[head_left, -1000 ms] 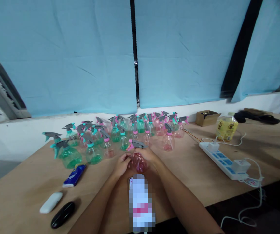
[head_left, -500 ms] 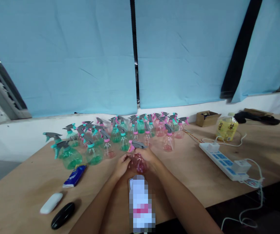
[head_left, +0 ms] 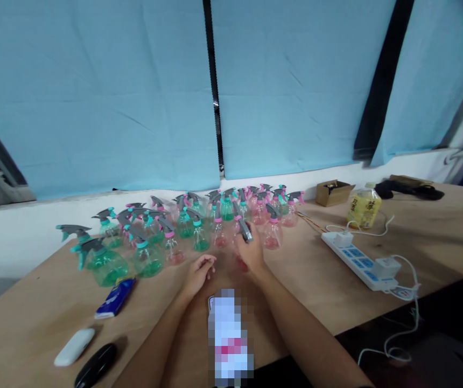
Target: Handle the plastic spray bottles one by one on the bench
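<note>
My right hand (head_left: pixel 251 249) is closed around a pink spray bottle (head_left: pixel 241 263) with a grey spray head. Most of its body is hidden behind my fingers, and its head points away from me, toward the rows of bottles. To the left, my left hand (head_left: pixel 201 274) is apart from the bottle, low over the table, its fingers loosely curled, slightly apart and holding nothing. Just beyond my hands stand a green spray bottle (head_left: pixel 201 238), a pink spray bottle (head_left: pixel 219 236) and another pink spray bottle (head_left: pixel 272 236).
Several more spray bottles, such as a large green one (head_left: pixel 110 268), crowd toward the wall. Nearer lie a phone (head_left: pixel 229 318), a blue packet (head_left: pixel 115 299), a white case (head_left: pixel 74 347) and a black case (head_left: pixel 96 366). Right stand a power strip (head_left: pixel 356 262), yellow-labelled jug (head_left: pixel 364 209) and cardboard box (head_left: pixel 334 194).
My left hand has let go of the pink spray bottle and drawn back slightly. My right hand has moved the bottle forward and to the right, turning its head away. The view has shifted slightly.
</note>
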The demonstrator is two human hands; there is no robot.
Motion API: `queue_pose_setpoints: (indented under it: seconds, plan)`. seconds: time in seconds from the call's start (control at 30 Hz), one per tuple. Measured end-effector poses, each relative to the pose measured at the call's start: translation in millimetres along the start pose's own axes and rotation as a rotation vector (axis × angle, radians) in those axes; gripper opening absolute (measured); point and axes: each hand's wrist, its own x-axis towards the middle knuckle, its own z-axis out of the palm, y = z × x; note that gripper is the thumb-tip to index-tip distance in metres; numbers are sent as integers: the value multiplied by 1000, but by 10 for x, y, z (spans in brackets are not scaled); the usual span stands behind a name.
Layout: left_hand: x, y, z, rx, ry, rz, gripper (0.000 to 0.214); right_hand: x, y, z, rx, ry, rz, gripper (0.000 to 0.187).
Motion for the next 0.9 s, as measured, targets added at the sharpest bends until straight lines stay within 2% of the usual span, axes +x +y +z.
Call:
queue_pose_setpoints:
  seconds: [0.1, 0.17, 0.27, 0.5, 0.77, 0.9]
  plan:
    - [-9, 36, 14, -8, 11, -6, 36, 30, -18, -174, -242, 357, -170, 50]
    - [-16, 57, 24, -10, 13, -11, 37, 46, -27, -271, -355, 456, -233, 46]
    - [-23, 78, 31, -5, 16, -18, 36, 64, -62, -392, -460, 525, -278, 41]
    - [-25, 94, 28, -6, 25, -34, 35, 163, -121, -662, -520, 683, -371, 37]
    - [-28, 86, 24, 12, 21, -28, 36, 306, 65, -1047, -682, 840, -236, 39]
    - [-23, 73, 15, 22, 14, -9, 36, 333, 122, -1145, -703, 897, -182, 41]
